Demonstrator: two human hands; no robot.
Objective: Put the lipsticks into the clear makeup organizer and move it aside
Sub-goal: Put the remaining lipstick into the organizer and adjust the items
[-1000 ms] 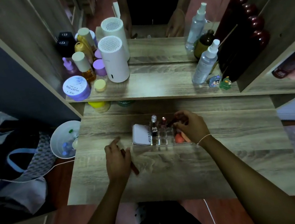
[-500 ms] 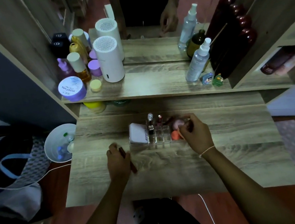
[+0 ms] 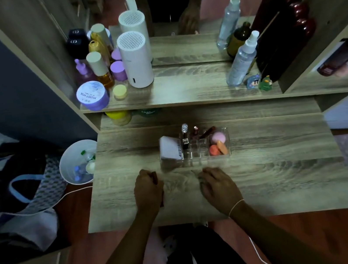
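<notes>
Left hand (image 3: 147, 190): fist clenched around a dark red lipstick (image 3: 154, 179), resting on the worktop (image 3: 278, 172) just in front of the organizer's left end.
Right hand (image 3: 217, 185): loosely curled, holding nothing, just in front of the organizer's middle.
Clear makeup organizer (image 3: 194, 149): mid-worktop, holding upright lipsticks (image 3: 185, 135), a white compact (image 3: 170, 148), and pink and orange sponges (image 3: 217, 144).

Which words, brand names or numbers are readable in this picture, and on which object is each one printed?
"MOIST HYA", upside down, on the lid of the purple jar on the shelf.
"4U2", followed by cut-off letters, on the edge of the white compact in the clear organizer.
Round logos on the black boxes: too blurred to read.
Print on the spray bottle and the green jar under the shelf: too small to read.
</notes>
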